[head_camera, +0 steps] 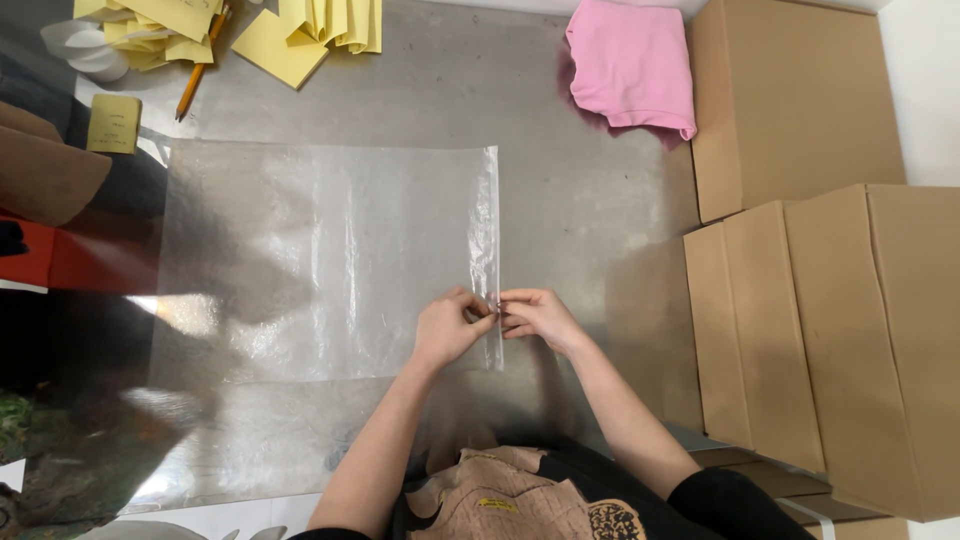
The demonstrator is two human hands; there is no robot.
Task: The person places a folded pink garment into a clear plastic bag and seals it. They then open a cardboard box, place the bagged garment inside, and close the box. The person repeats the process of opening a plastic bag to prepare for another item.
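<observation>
— What sits at twelve o'clock on the steel table [560, 180]?
— Yellow paper sheets [285, 40] with a pencil [200, 65] at eleven, a folded pink cloth [632, 65] at one
— And at three?
— Cardboard boxes [830, 330], stacked side by side

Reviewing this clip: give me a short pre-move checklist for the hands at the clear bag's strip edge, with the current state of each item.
1. Both hands on the strip edge: left hand and right hand pinch it together - ok.
2. Clear plastic bag lies flat on the metal table - ok.
3. Strip already peeled or sealed - cannot tell.
4. Bag is apart from the pink cloth and cardboard boxes - ok.
5. Yellow papers and pencil lie off the bag - ok.
</observation>
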